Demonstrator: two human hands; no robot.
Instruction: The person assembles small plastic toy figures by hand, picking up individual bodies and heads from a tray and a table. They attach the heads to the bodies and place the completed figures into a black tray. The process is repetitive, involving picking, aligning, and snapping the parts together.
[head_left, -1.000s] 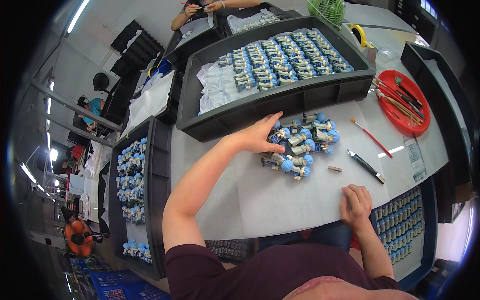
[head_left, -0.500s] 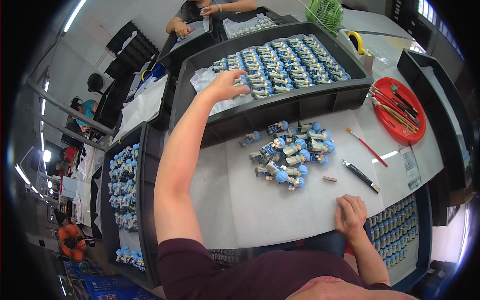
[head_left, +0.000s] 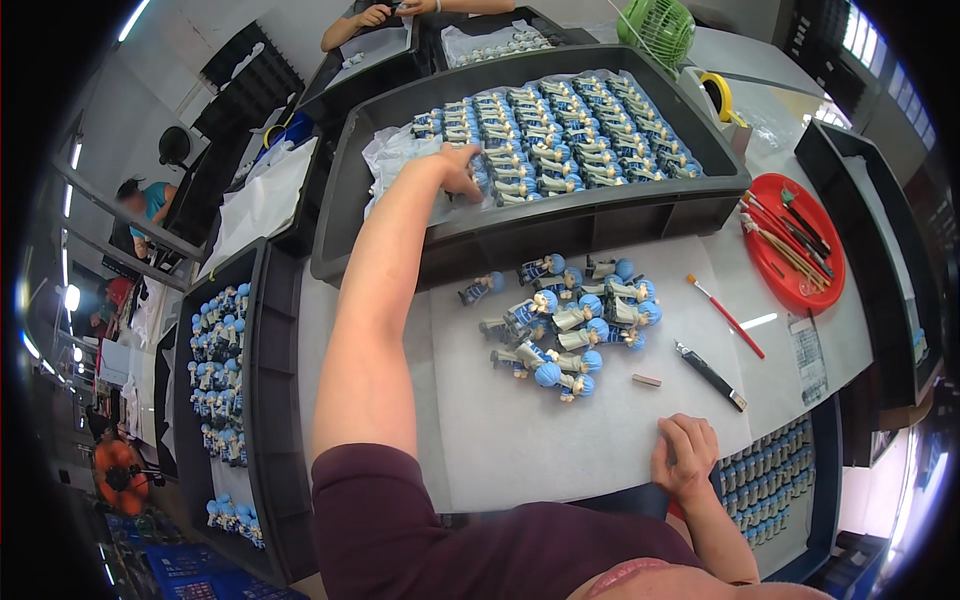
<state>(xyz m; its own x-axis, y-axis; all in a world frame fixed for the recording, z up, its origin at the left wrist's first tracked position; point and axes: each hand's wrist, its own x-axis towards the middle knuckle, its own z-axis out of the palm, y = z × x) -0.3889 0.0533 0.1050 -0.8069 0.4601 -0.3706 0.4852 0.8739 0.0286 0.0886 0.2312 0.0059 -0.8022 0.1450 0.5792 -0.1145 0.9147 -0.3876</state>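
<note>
My left hand [head_left: 460, 172] reaches into the large dark tray [head_left: 600, 205]. Its fingers are closed around a small blue-haired figurine [head_left: 479, 184] at the near left end of the packed rows, which the fingers partly cover. At the near edge of the table, my right hand [head_left: 686, 452] rests with fingers loosely curled and nothing visible in them. Between the hands lies a loose pile of figurines [head_left: 578, 318] with blue hair and grey-and-blue clothes, on a white sheet [head_left: 470, 430]. A single figurine [head_left: 481, 288] lies just left of the pile.
Right of the pile are a small grey block [head_left: 647, 380], a cutter knife [head_left: 710, 375] and a red-handled brush [head_left: 726, 316]. A red dish [head_left: 768, 270] holds brushes. Other figurine trays stand left [head_left: 262, 400] and lower right [head_left: 822, 480]. Across the table a co-worker's hands [head_left: 385, 14] show.
My left hand has lowered onto the near end of the rows, its fingers drawing closer together. My right hand stays curled at the table edge. The whole view has shifted slightly.
</note>
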